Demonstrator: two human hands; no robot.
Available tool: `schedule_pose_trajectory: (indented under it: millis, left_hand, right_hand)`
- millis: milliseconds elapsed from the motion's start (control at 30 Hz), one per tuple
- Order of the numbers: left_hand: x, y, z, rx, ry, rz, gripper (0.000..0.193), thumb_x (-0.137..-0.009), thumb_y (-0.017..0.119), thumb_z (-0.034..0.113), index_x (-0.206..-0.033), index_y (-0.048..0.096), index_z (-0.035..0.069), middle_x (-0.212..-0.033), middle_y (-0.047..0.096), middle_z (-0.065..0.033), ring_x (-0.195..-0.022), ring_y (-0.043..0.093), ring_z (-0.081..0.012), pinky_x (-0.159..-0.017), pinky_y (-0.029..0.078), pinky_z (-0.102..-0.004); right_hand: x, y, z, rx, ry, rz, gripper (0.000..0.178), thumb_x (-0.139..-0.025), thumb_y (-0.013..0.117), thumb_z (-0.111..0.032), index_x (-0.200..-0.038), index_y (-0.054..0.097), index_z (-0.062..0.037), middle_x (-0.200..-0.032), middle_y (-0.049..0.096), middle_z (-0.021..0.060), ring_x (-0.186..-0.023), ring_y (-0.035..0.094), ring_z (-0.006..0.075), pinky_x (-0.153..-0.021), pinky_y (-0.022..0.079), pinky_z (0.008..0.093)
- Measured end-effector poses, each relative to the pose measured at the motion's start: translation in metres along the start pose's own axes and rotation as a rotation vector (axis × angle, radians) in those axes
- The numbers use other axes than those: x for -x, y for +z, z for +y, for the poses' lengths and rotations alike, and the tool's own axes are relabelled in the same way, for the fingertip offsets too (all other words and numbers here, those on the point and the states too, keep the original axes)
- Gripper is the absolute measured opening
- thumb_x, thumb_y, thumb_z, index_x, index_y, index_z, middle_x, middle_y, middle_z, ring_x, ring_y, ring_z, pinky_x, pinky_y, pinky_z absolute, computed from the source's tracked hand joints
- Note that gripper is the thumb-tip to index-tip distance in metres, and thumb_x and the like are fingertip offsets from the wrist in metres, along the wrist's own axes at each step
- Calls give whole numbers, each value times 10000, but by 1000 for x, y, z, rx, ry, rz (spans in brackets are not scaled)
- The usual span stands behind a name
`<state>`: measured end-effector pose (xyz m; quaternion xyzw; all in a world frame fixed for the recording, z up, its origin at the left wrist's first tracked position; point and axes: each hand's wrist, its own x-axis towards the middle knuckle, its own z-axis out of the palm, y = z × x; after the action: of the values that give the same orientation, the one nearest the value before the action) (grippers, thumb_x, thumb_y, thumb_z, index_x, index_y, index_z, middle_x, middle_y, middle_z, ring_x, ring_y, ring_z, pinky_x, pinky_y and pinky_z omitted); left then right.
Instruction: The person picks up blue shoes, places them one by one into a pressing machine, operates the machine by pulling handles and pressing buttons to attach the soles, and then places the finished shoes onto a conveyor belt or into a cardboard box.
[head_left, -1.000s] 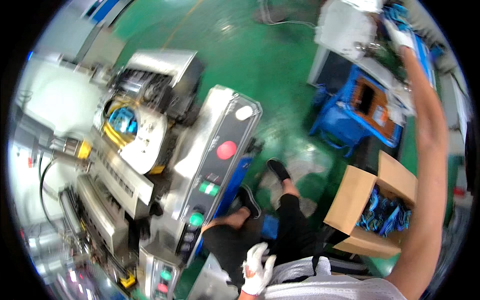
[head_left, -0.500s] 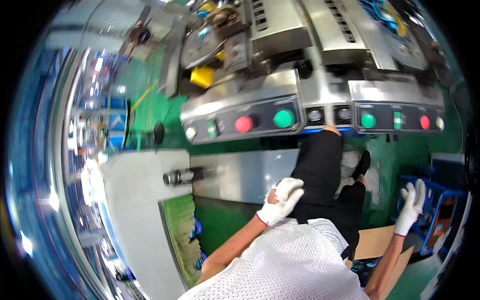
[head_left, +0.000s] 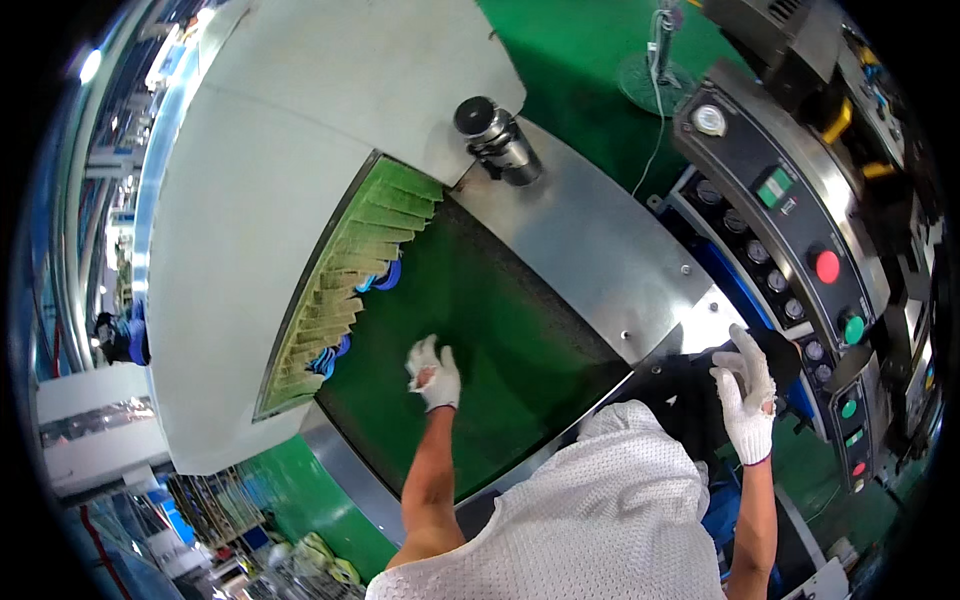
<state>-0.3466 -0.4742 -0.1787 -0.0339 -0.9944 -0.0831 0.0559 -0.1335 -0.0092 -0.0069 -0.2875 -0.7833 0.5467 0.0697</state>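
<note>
My left hand [head_left: 436, 376], in a white glove, is above a dark green conveyor belt [head_left: 490, 330]. Its fingers are apart and nothing shows in them. Small blue curved pieces [head_left: 386, 275] lie at the foot of a green strip curtain [head_left: 345, 285], to the left of the belt; the curtain partly hides them. My right hand [head_left: 746, 400], gloved the same way, is raised at the right beside the black control panel [head_left: 800, 215]. Its fingers are stretched out, holding nothing that I can see.
A steel flask with a black lid [head_left: 500, 140] stands on the metal end plate [head_left: 590, 235] beyond the belt. A large pale machine housing [head_left: 250, 200] fills the left. Green and red buttons and gauges line the machine at right. A fan [head_left: 655, 80] stands on the green floor.
My view has swung left, from the machine's button panels to the belt and curtain. My left hand has moved from in front of my body to over the belt.
</note>
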Motion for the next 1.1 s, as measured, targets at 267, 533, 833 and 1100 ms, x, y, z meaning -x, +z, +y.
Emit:
schedule_pose_trajectory:
  millis: [267, 533, 833, 1100]
  left_hand:
    - [-123, -91, -205, -102, -661, 146, 439, -988, 602, 266, -1353, 612, 22, -1375, 625, -226, -1259, 600, -394, -1047, 492, -503]
    - [-147, -33, -395, -725, -444, -366, 596, -1046, 477, 392, -1449, 536, -44, -1458, 553, -287, -1278, 561, -450, -1111, 424, -510]
    - [-90, -34, -258, -931, -619, -299, 358, -1045, 501, 250, -1259, 630, -5, -1213, 661, -171, -1093, 644, -331, -927, 507, -496]
    - [-19, -49, 26, 392, 120, -28, 271, -922, 726, 200, -1141, 691, 44, -1120, 615, -199, -1044, 626, -395, -913, 509, -497]
  right_hand:
    - [-28, 0, 1, 194, 25, -128, 599, -945, 586, 16, -1528, 455, -3, -1148, 712, 157, -1053, 701, 217, -944, 576, 361]
    - [13, -85, 28, 263, 265, 78, 534, -995, 661, -170, -1490, 515, -34, -1145, 682, 70, -988, 640, 132, -887, 548, 310]
    - [46, -90, 38, 389, 204, 193, 494, -992, 654, -176, -1455, 563, -30, -1319, 681, 100, -1029, 694, 165, -911, 561, 334]
    - [33, -8, -10, 226, 79, -36, 367, -914, 663, -41, -1271, 634, 35, -1312, 658, 209, -1073, 716, 272, -912, 587, 361]
